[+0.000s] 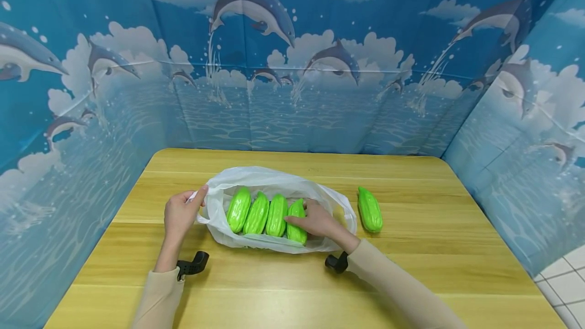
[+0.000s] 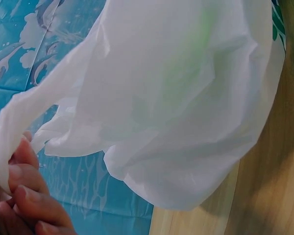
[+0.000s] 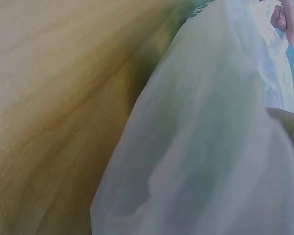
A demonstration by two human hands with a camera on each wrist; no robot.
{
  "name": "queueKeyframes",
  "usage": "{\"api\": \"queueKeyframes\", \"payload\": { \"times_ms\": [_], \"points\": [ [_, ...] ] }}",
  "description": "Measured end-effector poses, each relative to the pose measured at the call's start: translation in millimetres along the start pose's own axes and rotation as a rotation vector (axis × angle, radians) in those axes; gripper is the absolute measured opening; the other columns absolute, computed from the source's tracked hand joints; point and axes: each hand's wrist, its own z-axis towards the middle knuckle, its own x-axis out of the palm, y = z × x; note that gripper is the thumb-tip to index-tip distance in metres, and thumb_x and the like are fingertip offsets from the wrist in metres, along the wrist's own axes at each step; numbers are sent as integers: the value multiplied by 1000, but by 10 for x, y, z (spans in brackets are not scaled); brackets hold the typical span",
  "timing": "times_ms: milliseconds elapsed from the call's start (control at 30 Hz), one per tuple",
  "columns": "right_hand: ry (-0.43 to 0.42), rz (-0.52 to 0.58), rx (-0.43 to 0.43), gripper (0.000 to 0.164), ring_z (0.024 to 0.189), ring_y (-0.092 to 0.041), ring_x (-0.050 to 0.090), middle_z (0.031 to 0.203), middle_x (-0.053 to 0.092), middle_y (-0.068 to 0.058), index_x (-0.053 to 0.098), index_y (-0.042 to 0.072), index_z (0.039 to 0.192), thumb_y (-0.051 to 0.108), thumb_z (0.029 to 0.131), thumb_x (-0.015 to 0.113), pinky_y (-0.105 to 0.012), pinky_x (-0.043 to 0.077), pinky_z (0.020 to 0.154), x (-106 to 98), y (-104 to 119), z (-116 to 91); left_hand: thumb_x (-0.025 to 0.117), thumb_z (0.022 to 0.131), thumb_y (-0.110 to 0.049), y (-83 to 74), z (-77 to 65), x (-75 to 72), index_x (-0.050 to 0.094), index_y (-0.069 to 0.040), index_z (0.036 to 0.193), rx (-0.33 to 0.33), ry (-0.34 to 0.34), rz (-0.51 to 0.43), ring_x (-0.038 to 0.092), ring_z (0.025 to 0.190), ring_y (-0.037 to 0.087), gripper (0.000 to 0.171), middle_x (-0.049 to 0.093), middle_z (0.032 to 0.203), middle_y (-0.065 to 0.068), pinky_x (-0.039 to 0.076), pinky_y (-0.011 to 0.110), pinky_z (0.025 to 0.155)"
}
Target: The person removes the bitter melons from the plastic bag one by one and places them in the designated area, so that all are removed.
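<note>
A white plastic bag [image 1: 283,176] lies on the table with its mouth open upward. Inside it, several shiny green bitter melons [image 1: 238,209] sit side by side. My left hand [image 1: 180,212] pinches the bag's handle at its left end; the left wrist view shows the curled fingers [image 2: 32,196] around the handle. Reaching into the bag from the right, my right hand [image 1: 317,219] grips the rightmost bitter melon [image 1: 297,232], thumb on its left side and fingers on its right. In the right wrist view the bag's side [image 3: 201,147] hides most of that hand.
One more bitter melon [image 1: 369,210] lies on the wooden table [image 1: 425,248], just right of the bag. A blue dolphin-print curtain [image 1: 292,110] hangs behind the table and along both sides. White floor tiles [image 1: 566,281] show at the lower right.
</note>
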Motion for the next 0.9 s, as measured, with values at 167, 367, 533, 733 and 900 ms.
{"api": "queueKeyframes", "payload": {
  "times_ms": [167,367,533,733,900],
  "points": [
    [-16,27,9,81,110,-35,54,122,54,-25,42,-8,134,53,85,63,-45,46,84,-3,-4,-13,62,87,-51,-10,-6,-7,62,-2,62,-5,0,-7,32,39,14,56,35,42,-3,23,26,39],
    [-35,52,6,76,104,-33,57,118,56,-24,46,-6,131,51,84,65,-42,48,79,12,-28,-13,62,87,-51,-12,-7,-10,62,0,62,0,-2,-7,32,38,14,56,35,42,-3,23,26,39],
    [-55,75,8,73,90,-27,61,116,57,-22,47,-4,130,49,83,67,-40,49,74,16,-35,-13,62,88,-51,-9,-2,-8,62,-1,61,1,-3,-6,32,39,14,56,35,42,-3,23,26,39],
    [-86,73,10,73,92,-25,59,111,60,-19,49,-5,129,48,82,68,-39,48,75,13,-33,-22,62,88,-50,-5,2,-6,62,0,63,4,-7,0,33,40,14,56,36,43,-3,23,26,39],
    [-107,91,6,68,84,-22,58,97,62,-14,52,-6,122,45,81,70,-36,48,67,-7,-13,-37,62,88,-50,-10,2,-10,62,2,64,8,-9,8,33,40,15,57,36,42,-3,23,26,39]
  ]
}}
